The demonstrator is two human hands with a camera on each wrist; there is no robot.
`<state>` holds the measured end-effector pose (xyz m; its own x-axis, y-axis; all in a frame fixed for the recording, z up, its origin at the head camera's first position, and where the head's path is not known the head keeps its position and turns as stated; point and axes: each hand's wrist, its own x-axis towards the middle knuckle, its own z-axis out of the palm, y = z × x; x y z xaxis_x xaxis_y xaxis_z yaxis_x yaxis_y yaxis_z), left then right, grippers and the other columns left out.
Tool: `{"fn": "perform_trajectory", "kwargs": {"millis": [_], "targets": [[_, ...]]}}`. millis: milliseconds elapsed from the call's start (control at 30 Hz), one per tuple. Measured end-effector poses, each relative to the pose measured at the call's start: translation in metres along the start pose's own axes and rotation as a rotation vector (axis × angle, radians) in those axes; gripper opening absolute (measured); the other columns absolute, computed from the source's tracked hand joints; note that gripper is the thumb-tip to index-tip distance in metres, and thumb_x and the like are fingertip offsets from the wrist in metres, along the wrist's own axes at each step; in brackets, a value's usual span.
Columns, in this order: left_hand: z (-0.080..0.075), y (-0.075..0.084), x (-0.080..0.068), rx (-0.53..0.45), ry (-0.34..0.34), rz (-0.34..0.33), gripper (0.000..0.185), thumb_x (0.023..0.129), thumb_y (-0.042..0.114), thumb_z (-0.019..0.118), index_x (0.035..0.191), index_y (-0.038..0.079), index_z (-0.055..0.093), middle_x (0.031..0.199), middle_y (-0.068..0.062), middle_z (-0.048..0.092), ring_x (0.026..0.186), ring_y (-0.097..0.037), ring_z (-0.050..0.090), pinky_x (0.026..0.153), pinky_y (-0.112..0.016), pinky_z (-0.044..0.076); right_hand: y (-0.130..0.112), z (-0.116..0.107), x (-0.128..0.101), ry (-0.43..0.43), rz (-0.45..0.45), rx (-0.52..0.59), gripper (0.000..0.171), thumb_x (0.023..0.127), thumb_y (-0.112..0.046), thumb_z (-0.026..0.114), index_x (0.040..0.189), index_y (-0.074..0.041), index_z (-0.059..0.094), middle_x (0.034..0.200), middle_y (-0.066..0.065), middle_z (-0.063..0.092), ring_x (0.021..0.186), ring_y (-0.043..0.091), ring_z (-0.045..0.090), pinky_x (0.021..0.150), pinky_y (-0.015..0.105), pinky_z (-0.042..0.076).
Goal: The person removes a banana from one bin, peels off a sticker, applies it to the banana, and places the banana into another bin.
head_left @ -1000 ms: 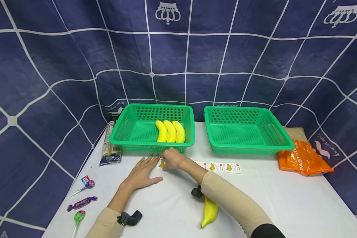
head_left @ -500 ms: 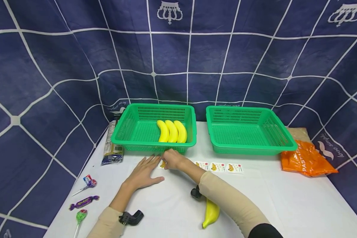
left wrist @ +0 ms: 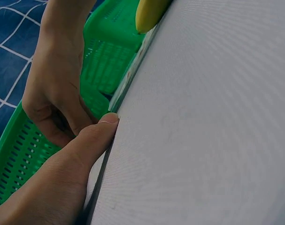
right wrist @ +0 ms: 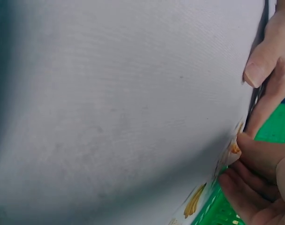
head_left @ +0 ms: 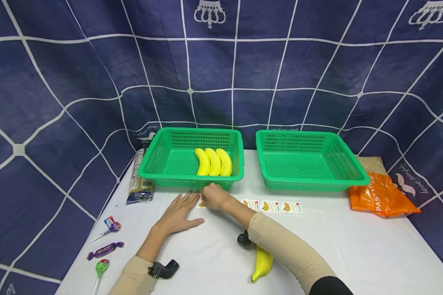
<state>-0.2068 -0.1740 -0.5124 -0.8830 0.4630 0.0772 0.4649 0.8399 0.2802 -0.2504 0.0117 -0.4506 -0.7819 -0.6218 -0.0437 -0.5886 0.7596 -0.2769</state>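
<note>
Two hands low in the centre of the head view, over a strip of small white paper stickers printed with yellow bananas [head_left: 269,206] lying flat on a white cloth-covered table [head_left: 354,254].

At far left of the frame: a green-wrapped lollipop [head_left: 100,268], a purple twist-wrapped candy [head_left: 105,250], a blue-and-red wrapped lollipop [head_left: 110,225], and above them a clear plastic food packet with a dark printed label [head_left: 138,180].

Left hand [head_left: 181,213] spread flat, palm down on the cloth beside the strip's left end; in the left wrist view, thumb pressed straight against the tabletop.

Right hand [head_left: 215,197] curled over the strip's left end, fingertips pinching the end sticker; clear only in the right wrist view, where the sticker edge curls up between the fingertips [right wrist: 250,145] and a second banana print shows lower down.

Just behind the hands, a green perforated plastic basket [head_left: 158,164] holding three smooth yellow plastic bananas [head_left: 214,162] side by side. Low centre, one loose yellow plastic banana [head_left: 262,264] on the cloth, partly under the beige sleeve.

Right of centre, a second green perforated plastic basket [head_left: 348,166], nothing visible in it. At far right, a crinkled orange plastic pasta bag [head_left: 380,196].
</note>
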Motion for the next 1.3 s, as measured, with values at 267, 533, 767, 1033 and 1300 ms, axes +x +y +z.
{"fn": "perform_trajectory", "kwargs": {"millis": [267,533,767,1033,1300], "targets": [[0.000,0.001,0.000,-0.004,-0.004,0.003,0.096,0.083,0.072,0.056,0.153,0.011,0.031,0.160,-0.004,0.029,0.150,-0.025,0.024,0.123,-0.052,0.017,-0.001,0.004,0.003,0.074,0.009,-0.041,0.030,0.090,-0.008,0.067,0.060,-0.014,0.062,0.053,-0.008,0.050,0.051,0.004,0.043,0.046,0.013,0.035],[0.000,0.003,0.000,0.002,0.000,0.007,0.096,0.082,0.072,0.056,0.152,0.010,0.033,0.159,-0.005,0.031,0.150,-0.025,0.025,0.123,-0.052,0.018,-0.003,0.004,0.000,0.107,0.015,-0.082,0.039,0.089,-0.005,0.064,0.054,-0.017,0.053,0.051,-0.008,0.045,0.049,0.005,0.039,0.044,0.015,0.032],[0.001,0.000,0.000,-0.001,0.021,0.023,0.097,0.082,0.071,0.058,0.151,0.008,0.034,0.159,-0.007,0.032,0.149,-0.027,0.027,0.122,-0.053,0.019,-0.010,-0.002,-0.009,0.106,0.003,-0.133,0.023,0.088,-0.004,0.064,0.068,-0.014,0.070,0.064,-0.005,0.065,0.058,0.006,0.056,0.052,0.017,0.047],[0.002,-0.001,0.000,-0.006,0.029,0.029,0.097,0.081,0.071,0.058,0.152,0.008,0.033,0.159,-0.007,0.032,0.149,-0.027,0.027,0.122,-0.053,0.019,-0.013,-0.008,-0.019,0.113,-0.034,-0.121,0.023,0.089,-0.002,0.063,0.071,-0.013,0.073,0.066,-0.005,0.068,0.055,0.004,0.053,0.051,0.014,0.046],[0.000,0.001,-0.001,-0.026,0.023,0.014,0.098,0.081,0.072,0.058,0.151,0.008,0.034,0.158,-0.008,0.033,0.149,-0.028,0.027,0.123,-0.053,0.017,-0.013,-0.020,-0.029,0.141,-0.085,-0.058,0.018,0.087,-0.004,0.067,0.073,-0.011,0.076,0.065,-0.006,0.067,0.056,0.001,0.045,0.053,0.011,0.042]]}}
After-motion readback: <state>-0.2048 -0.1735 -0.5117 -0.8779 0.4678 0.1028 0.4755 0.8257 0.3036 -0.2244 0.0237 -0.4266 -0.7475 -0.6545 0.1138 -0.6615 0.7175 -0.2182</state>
